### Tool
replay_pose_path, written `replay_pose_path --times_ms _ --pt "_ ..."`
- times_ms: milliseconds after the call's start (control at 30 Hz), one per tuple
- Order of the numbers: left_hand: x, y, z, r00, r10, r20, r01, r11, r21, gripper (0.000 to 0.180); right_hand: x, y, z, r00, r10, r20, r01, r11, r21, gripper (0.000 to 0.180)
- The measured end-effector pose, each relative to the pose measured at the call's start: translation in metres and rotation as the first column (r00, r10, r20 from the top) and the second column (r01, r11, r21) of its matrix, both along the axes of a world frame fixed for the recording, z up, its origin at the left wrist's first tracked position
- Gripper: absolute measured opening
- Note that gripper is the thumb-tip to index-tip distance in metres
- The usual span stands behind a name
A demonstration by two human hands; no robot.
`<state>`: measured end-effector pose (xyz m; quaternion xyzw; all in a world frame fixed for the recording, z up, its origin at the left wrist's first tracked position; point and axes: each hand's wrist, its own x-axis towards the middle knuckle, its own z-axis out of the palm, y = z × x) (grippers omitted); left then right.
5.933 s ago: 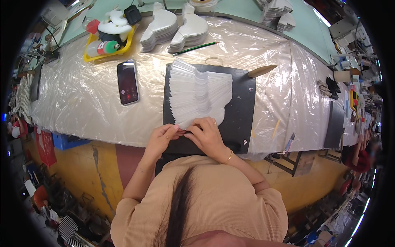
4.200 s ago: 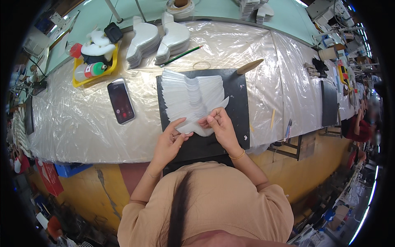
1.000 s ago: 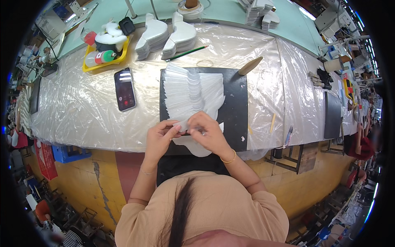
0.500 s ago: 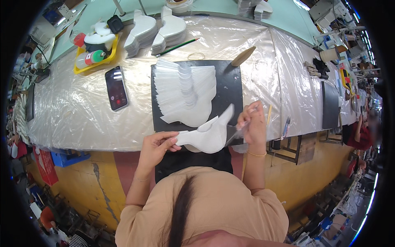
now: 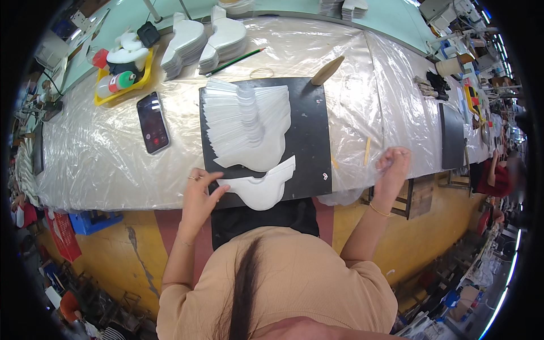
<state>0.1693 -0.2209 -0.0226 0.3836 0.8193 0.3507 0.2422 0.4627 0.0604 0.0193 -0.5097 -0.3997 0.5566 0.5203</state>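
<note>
A white curved cut-out piece [image 5: 262, 191] lies across the near edge of a black board [image 5: 309, 139]. My left hand [image 5: 198, 197] is at its left end, thumb and forefinger apart, no longer pinching it. Just beyond the piece, a fanned stack of similar white pieces [image 5: 249, 127] rests on the board. Off to the right, over the table's front edge, my right hand [image 5: 394, 169] is raised with its fingers curled together. Whatever is between those fingers is too small and blurred to make out.
A pointed wooden tool [image 5: 327, 71] lies at the board's far right corner. Farther back are a green pencil [image 5: 235, 61], a rubber band [image 5: 261, 73] and two white stacks [image 5: 224, 39]. A phone [image 5: 152, 122] and a yellow tray [image 5: 126, 93] of bottles are at left.
My left hand has let go of the white piece, which now lies flat on the board. My right hand, earlier pulling a clear strip beside the piece, has moved away to the right.
</note>
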Motion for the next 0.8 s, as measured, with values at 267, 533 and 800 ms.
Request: replay_pose_path --times_ms 267,533,800 --pt "-0.008 0.031 -0.005 0.809 0.345 0.476 -0.350 0.933 -0.081 0.023 -0.107 -0.073 -0.033 0.793 0.551 0.261 -0.584 0.809 0.067 0.010" --pt "0.002 0.035 0.002 0.673 0.306 0.674 -0.503 0.857 0.113 0.022 -0.160 -0.114 -0.024 0.472 0.729 0.496 -0.880 0.422 0.216 0.011" --pt "0.008 0.037 0.001 0.703 0.302 0.644 -0.465 0.880 0.095 0.021 -0.165 -0.116 -0.034 0.417 0.747 0.518 -0.906 0.385 0.175 0.012"
